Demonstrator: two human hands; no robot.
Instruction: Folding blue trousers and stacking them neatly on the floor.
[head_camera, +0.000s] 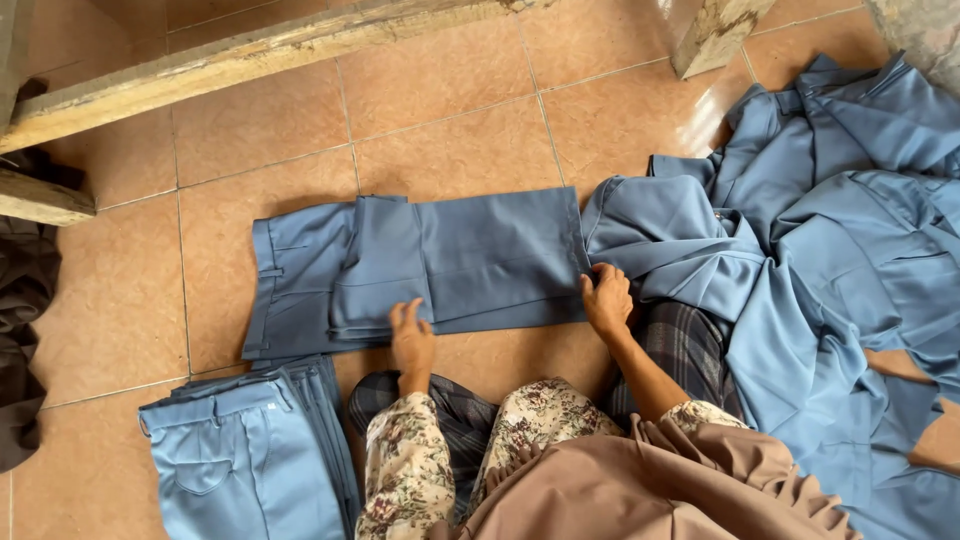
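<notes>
Between both hands (411, 338) lie folded trousers (420, 268).

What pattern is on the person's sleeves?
A floral print on the sleeves, cream with darker flowers; head view.

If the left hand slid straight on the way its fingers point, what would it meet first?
Probably the raised folded layer of the blue trousers it rests on. The left hand points away from the person, and past the trousers lies tiled floor.
</notes>
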